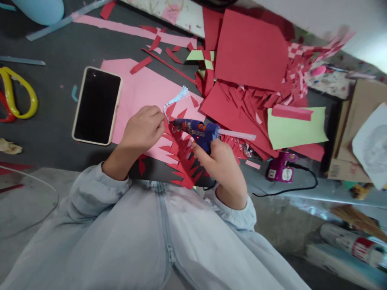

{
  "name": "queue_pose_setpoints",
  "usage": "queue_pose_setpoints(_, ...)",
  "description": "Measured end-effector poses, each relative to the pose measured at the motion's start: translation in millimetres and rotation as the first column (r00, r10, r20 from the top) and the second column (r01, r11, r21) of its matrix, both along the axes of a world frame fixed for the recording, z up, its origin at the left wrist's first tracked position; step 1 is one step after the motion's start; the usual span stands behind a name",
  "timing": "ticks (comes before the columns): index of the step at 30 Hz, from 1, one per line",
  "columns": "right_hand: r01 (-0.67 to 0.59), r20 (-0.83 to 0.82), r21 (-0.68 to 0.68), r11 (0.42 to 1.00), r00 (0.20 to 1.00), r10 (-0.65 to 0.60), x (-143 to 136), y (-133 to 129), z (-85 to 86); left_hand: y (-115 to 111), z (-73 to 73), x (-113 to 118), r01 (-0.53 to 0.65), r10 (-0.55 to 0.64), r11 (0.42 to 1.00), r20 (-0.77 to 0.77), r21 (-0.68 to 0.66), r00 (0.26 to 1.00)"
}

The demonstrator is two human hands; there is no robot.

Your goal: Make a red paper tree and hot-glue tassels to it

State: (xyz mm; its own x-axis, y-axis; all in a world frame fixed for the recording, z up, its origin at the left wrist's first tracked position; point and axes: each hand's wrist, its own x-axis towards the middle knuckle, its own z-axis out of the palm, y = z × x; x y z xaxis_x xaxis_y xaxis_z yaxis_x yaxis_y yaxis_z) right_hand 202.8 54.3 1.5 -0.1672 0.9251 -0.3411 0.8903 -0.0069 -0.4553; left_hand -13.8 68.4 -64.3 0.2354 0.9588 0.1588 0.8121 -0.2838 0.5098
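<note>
My right hand [223, 167] is wrapped round the handle of a blue hot glue gun [209, 135]. A glue stick [238, 134] juts from its back, and a small red light glows on its side. The gun's nozzle points left at the fingertips of my left hand [143, 127], which are pinched on the cord of a light blue tassel [179, 96]. The fringe lies up and to the right, over pink paper [139, 84]. Beneath the gun are red paper pieces with pointed cut edges [186, 165]. What else my left fingers may hold is hidden.
A phone [96, 106] lies left of my left hand, and yellow-handled scissors [22, 94] are further left. Red sheets [252, 48], shredded strips and a light green sheet [296, 131] are piled at right. A purple power socket [281, 169] with a black cable sits near the edge.
</note>
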Motion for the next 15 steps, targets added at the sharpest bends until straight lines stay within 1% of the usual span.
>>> queue_pose_setpoints(9,0.011,-0.028,-0.039,0.999,1.000,-0.012,3.2,-3.3,5.5,0.0,-2.4,0.6,0.001,-0.001,1.000,-0.019,0.020,1.000)
queue_pose_setpoints(15,-0.019,-0.019,0.008,1.000,1.000,0.020,-1.0,-2.5,3.4,0.6,-1.7,0.3,-0.003,0.003,1.000,-0.009,-0.001,1.000)
